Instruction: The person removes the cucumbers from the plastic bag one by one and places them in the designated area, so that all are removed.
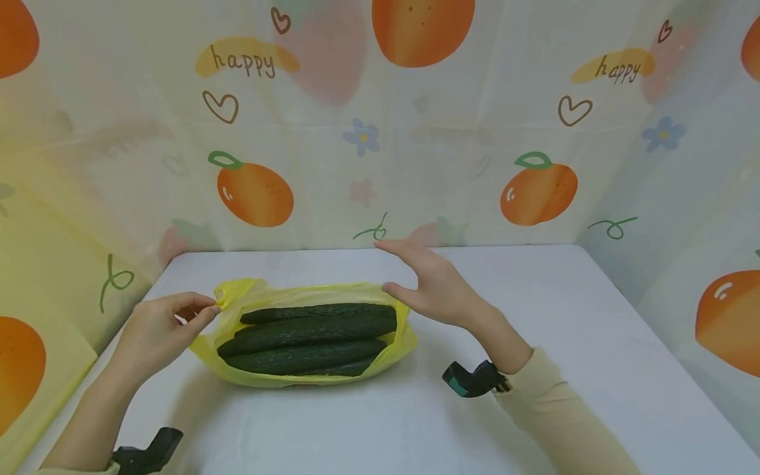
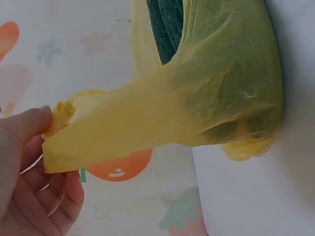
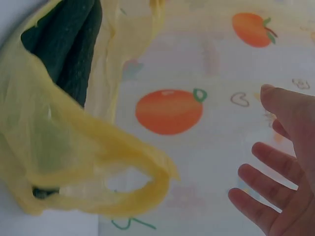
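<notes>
**A:** Left end first. What do we log?

**B:** Left grip (image 1: 163, 330), near the worktop's (image 1: 380, 429) left edge. Thumb and finger pinch the left handle (image 2: 108, 130) of a yellow bag (image 1: 320, 294).

**A:** The bag?

**B:** On the worktop's left half, a little in from the far edge, mouth turned up towards us. Dark green cucumbers (image 1: 315, 332) side by side inside.

**A:** And at its right end?

**B:** Right grip (image 1: 430, 280): fingers spread, holding nothing. Our right-wrist view shows it apart from the right handle (image 3: 160, 182), a loose loop.

**A:** Risks?

**B:** We judge a pull from the left alone could tip the bag, the right handle being unheld, and let cucumbers slide out. The film looks thin; their weight might tear it at the pinch.

**A:** Bearing?

**B:** Bag and cucumbers share a long axis, left edge to right edge, nearly parallel to the far edge. Cucumbers' right ends lie slightly nearer that edge. Which ends are stems, we cannot tell.
</notes>
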{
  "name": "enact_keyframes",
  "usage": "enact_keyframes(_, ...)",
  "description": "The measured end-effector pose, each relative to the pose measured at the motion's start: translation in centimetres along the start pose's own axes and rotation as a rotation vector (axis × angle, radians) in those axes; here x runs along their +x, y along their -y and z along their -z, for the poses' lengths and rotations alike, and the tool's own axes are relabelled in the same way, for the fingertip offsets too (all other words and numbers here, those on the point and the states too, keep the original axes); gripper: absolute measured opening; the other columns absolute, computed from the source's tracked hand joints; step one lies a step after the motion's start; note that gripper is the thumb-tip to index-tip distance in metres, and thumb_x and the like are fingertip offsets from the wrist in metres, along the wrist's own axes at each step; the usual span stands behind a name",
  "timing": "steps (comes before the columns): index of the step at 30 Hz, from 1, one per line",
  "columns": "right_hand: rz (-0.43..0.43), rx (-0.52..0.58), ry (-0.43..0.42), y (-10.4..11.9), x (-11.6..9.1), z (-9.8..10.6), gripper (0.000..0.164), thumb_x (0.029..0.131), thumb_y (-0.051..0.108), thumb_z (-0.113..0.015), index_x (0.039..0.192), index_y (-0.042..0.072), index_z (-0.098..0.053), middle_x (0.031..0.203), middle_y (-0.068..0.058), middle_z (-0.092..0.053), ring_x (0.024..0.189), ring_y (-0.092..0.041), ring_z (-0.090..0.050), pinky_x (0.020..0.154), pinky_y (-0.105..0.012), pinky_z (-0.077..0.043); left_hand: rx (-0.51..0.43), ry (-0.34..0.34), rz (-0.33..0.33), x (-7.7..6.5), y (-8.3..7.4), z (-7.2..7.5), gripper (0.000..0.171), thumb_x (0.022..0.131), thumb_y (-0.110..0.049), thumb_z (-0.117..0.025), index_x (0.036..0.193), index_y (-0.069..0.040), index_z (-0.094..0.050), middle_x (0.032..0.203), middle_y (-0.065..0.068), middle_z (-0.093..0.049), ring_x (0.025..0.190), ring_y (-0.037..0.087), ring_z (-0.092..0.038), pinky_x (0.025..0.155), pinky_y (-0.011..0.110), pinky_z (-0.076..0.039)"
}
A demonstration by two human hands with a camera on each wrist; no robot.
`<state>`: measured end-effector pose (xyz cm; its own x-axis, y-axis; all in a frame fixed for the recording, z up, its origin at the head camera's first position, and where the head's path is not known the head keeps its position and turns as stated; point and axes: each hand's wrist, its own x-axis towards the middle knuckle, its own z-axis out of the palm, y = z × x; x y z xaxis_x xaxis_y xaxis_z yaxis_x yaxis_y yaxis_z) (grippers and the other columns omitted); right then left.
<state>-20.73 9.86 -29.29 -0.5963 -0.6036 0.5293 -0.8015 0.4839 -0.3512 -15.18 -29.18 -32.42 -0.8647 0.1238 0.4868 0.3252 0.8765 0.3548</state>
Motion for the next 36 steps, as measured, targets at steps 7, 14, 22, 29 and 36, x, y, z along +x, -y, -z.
enact_keyframes(7,-0.009,0.086,0.037,1.1,0.9,-2.0,0.056,0.084,0.02,-0.067,0.135,0.014,-0.044,0.131,0.001,-0.051,0.115,-0.015,-0.052,0.093,-0.031,-0.045,0.001,-0.047,0.008,-0.1,0.0,-0.1,0.004,0.079,-0.016,-0.072,0.082,-0.016,-0.07,0.068,-0.005,-0.066,0.058,-0.01,-0.05,0.051,0.01,-0.04)
enact_keyframes(14,-0.05,0.168,0.093,1.8,1.6,-4.5,0.054,0.085,0.021,-0.067,0.134,0.014,-0.046,0.129,0.001,-0.051,0.113,-0.014,-0.053,0.087,-0.029,-0.049,-0.047,-0.073,0.03,-0.3,0.0,-0.2,0.006,0.079,-0.01,-0.071,0.084,-0.011,-0.068,0.068,0.001,-0.066,0.055,-0.01,-0.051,0.049,0.009,-0.042)
enact_keyframes(22,-0.079,0.208,0.176,1.8,2.0,-7.1,0.05,0.087,0.021,-0.064,0.133,0.013,-0.046,0.131,-0.002,-0.051,0.115,-0.018,-0.053,0.086,-0.031,-0.049,-0.061,-0.069,0.064,-0.4,0.2,-0.4,0.006,0.081,-0.011,-0.07,0.086,-0.01,-0.068,0.07,0.004,-0.067,0.056,-0.01,-0.051,0.049,0.01,-0.042)
enact_keyframes(29,-0.134,0.189,0.281,1.4,2.0,-8.7,0.049,0.089,0.026,-0.061,0.134,0.014,-0.045,0.133,-0.002,-0.049,0.119,-0.02,-0.051,0.094,-0.028,-0.044,-0.074,-0.057,0.082,-0.5,0.2,-0.4,0.007,0.082,-0.012,-0.069,0.087,-0.009,-0.067,0.071,0.005,-0.067,0.056,-0.009,-0.051,0.049,0.01,-0.042)
enact_keyframes(36,-0.167,0.139,0.353,0.9,2.2,-9.8,0.047,0.09,0.029,-0.06,0.133,0.016,-0.047,0.132,0.0,-0.05,0.121,-0.018,-0.048,0.098,-0.029,-0.041,-0.065,-0.076,0.064,-0.5,0.1,-0.5,0.006,0.08,-0.011,-0.07,0.086,-0.009,-0.067,0.069,0.004,-0.066,0.056,-0.008,-0.051,0.051,0.009,-0.042)
